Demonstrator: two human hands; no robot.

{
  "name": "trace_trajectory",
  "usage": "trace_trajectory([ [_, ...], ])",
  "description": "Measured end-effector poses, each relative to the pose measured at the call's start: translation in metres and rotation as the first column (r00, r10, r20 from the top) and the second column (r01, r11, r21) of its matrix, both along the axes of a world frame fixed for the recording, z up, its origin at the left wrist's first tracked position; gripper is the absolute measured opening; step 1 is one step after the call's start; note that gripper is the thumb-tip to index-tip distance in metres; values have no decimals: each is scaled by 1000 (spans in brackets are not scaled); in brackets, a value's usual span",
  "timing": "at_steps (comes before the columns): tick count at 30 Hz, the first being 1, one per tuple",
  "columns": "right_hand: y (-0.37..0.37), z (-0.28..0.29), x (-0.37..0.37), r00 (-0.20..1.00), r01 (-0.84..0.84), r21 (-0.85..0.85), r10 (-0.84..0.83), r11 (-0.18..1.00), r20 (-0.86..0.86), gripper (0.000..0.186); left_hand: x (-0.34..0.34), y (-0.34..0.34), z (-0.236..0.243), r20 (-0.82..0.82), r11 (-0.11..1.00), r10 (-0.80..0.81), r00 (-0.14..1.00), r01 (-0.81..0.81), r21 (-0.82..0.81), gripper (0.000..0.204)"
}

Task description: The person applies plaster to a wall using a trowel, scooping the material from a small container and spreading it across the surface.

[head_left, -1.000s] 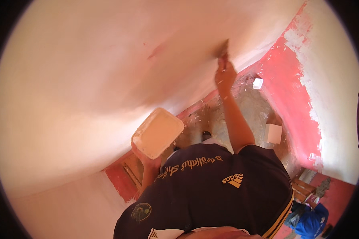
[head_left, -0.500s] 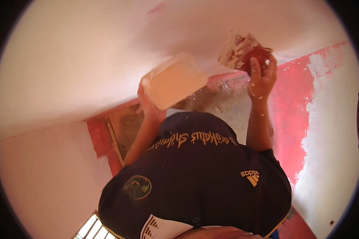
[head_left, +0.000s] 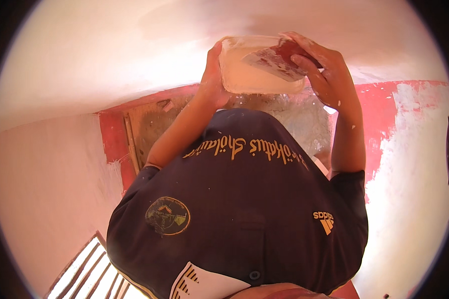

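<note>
My left hand [head_left: 213, 74] is closed on the left end of a pale rectangular plastic tub [head_left: 237, 70] containing cream-coloured paste, held up in front of the wall. A wide, paste-smeared scraper [head_left: 277, 62] with reddish patches lies over the right half of the tub, its blade at or in the paste; I cannot tell how deep. My right hand [head_left: 327, 74] is closed round the scraper at the tub's right end, with white spatters on hand and forearm. My dark shirt hides much of what lies below.
A pale wall [head_left: 134, 55] curves across the top, with a red band [head_left: 374, 109] along it and down the patchily coated right side. Below are a spattered grey floor [head_left: 309, 127], wooden battens [head_left: 132, 144] at left, and a barred window [head_left: 87, 264] at bottom left.
My right hand has brought the scraper off the wall to the tub. My left hand has raised the tub and moved it rightward. The co-worker seen earlier is out of view.
</note>
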State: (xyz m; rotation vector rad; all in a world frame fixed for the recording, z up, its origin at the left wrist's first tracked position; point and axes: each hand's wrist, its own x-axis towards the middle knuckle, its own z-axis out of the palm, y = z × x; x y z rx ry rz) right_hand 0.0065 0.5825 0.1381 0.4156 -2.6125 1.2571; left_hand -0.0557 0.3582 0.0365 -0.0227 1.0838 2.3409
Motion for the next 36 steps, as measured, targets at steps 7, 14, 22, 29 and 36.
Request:
trace_trajectory([
  [7,-9,10,-27,975,-195,182,170,964,144,38,0,-6,7,122,998,-51,991,47,39,57],
  [14,-29,1,-33,963,-242,245,201,939,181,38,0,-15,0,94,995,-55,994,47,87,65],
  [22,-39,-15,-37,959,-271,294,231,916,163,36,0,-17,-10,128,987,-97,987,78,142,62],
  [29,-34,-25,-42,947,-295,301,235,907,220,35,-2,-15,-21,205,982,-146,968,116,151,62],
  [36,-33,-33,-44,886,-339,236,225,911,405,40,2,-16,-36,244,978,-155,957,113,178,63],
])
